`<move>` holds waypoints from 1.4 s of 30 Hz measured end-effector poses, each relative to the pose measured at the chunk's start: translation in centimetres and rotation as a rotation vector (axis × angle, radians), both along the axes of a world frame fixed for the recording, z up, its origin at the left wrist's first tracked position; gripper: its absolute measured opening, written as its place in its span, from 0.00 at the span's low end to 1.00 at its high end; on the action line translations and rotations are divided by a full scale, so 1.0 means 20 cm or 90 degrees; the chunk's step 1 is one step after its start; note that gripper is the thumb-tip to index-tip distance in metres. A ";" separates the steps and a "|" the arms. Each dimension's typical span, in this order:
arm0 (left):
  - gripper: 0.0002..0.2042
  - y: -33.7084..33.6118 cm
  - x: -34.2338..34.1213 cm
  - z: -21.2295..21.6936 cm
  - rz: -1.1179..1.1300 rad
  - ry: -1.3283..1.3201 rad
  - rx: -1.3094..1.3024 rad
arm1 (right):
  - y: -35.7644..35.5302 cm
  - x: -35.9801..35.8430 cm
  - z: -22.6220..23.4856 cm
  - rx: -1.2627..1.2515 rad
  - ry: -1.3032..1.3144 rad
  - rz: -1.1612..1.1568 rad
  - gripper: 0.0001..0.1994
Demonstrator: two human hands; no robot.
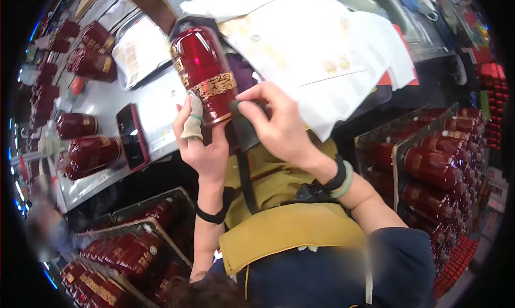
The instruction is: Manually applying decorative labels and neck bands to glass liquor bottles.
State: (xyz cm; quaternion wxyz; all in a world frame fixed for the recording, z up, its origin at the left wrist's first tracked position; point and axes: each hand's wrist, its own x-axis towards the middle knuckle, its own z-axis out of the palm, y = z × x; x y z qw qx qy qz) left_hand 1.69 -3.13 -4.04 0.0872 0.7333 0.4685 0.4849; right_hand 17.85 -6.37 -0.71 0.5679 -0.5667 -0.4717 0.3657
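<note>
Over the surface (161,115), the left hand (205,153) grips one red bottle (196,56), the right hand (283,124) one dark piece (235,104) — one phone (132,136) lies left.

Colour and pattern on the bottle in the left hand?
Glossy dark red bottle with ornate gold decoration; best in head view.

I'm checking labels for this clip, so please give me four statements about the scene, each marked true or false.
1. The left hand touches a red bottle. True.
2. The phone lies to the right of that bottle. False: the phone lies to its left.
3. A pale cover is on a digit of the left hand. True.
4. The apron is bright blue. False: the apron is mustard yellow.
</note>
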 end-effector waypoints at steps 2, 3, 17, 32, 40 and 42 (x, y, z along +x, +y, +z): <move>0.25 -0.01 -0.03 0.01 -0.012 -0.112 -0.118 | 0.00 0.01 0.00 -0.021 0.004 -0.005 0.05; 0.28 -0.01 -0.04 0.02 -0.010 -0.104 -0.183 | 0.00 0.01 0.00 -0.026 -0.013 -0.009 0.05; 0.29 -0.03 -0.05 0.03 0.017 -0.045 -0.047 | 0.01 0.06 -0.04 -0.018 -0.050 -0.008 0.06; 0.26 0.00 -0.13 0.04 -0.065 0.028 -0.150 | -0.02 0.05 0.01 -0.062 0.062 0.022 0.06; 0.31 0.12 -0.15 0.21 -0.210 -0.383 -0.384 | -0.03 0.08 -0.02 -0.073 0.043 0.003 0.06; 0.30 0.21 -0.13 0.25 -0.168 -0.431 -0.419 | -0.02 0.07 -0.02 -0.061 0.034 0.069 0.05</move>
